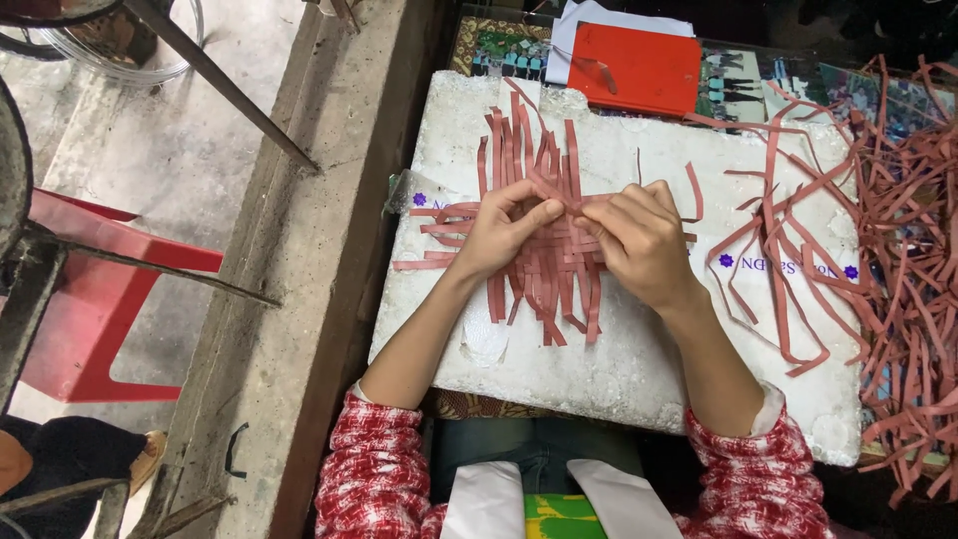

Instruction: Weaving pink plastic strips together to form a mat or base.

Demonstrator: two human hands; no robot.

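A half-woven mat of reddish-brown paper strips point(547, 262) lies on a white foam board point(639, 359). My left hand point(502, 236) rests on the mat's left side, thumb and fingers pinching a strip near the middle. My right hand point(642, 243) lies on the mat's right side, its fingertips meeting the left hand's on the same strip. Loose strip ends stick out above, below and to the left of the weave.
A big pile of loose reddish strips point(898, 260) covers the board's right side. A red booklet point(636, 66) on white paper lies at the back. A concrete ledge point(319, 269) runs along the left, with a red plastic chair point(90, 299) beyond it.
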